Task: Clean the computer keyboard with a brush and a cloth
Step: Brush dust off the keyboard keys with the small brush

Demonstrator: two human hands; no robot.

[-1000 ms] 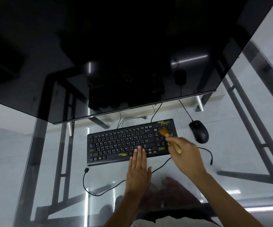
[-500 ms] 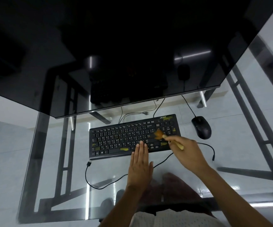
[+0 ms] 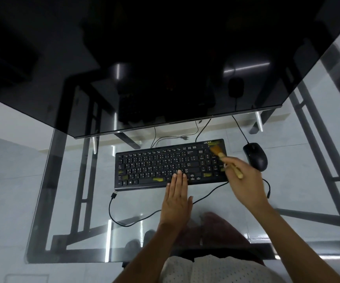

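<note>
A black keyboard [image 3: 157, 166] with yellow smudges on some keys lies on the glass desk [image 3: 42, 180]. My left hand [image 3: 176, 199] rests flat, fingers together, its fingertips pressing the keyboard's front edge near the right of the space bar. My right hand [image 3: 244, 180] grips a small wooden-handled brush [image 3: 224, 158]. The brush's tan bristles touch the top right corner of the keyboard, over the number pad. No cloth is visible.
A black mouse [image 3: 255, 156] sits just right of the keyboard, close to my right hand. A large dark monitor [image 3: 144, 68] overhangs the far side. The keyboard's unplugged USB cable [image 3: 120, 217] loops across the glass in front.
The brush has swept from the middle of the number pad up and right to the keyboard's top right corner. My left hand has stayed put on the front edge.
</note>
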